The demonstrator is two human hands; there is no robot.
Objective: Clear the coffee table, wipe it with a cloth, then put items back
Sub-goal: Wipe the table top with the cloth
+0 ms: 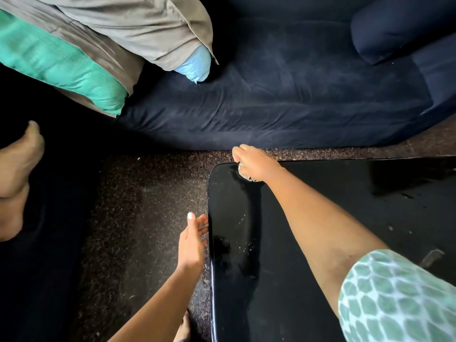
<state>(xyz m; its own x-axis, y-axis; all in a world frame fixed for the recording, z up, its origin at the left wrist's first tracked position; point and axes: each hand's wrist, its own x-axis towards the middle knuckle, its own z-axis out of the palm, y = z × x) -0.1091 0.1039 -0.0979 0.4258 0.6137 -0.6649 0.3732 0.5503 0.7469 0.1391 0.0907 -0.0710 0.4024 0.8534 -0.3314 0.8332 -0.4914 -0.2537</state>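
A glossy black coffee table (283, 243) fills the lower right, with smears and small specks on its top. My right hand (256, 162) reaches to the table's far left corner and grips a small pale cloth (244, 172), which is mostly hidden under the hand and pressed on the surface. With fingers straight and holding nothing, my left hand (193, 239) hovers at the table's left edge.
A dark blue sofa (283, 99) runs along the far side, with a round bolster (394, 28) at the right and grey, green and blue pillows (74, 60) at the left. The floor (138, 206) is dark and speckled. Someone's bare feet (17, 174) are at far left.
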